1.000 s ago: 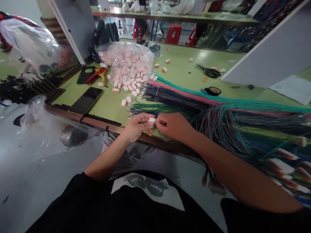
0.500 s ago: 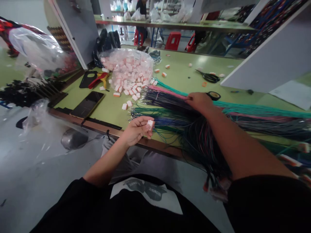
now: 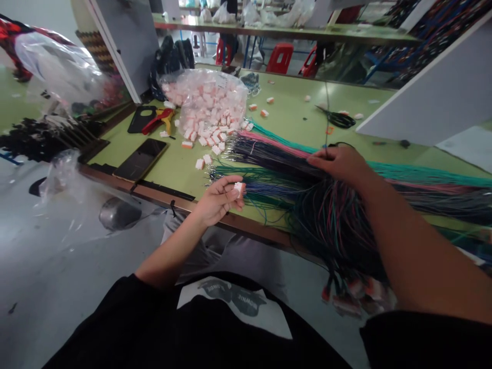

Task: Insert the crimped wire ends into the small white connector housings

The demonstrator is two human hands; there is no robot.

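Connector (image 3: 239, 187) half hidden in left hand (image 3: 218, 199); wire ends blurred.

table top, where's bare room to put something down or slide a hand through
Bare green table lies between the bag of connectors and the scissors, dotted with stray connectors. A smaller strip sits between the phone and the wire bundle. Crowded: around both hands, under the wires.
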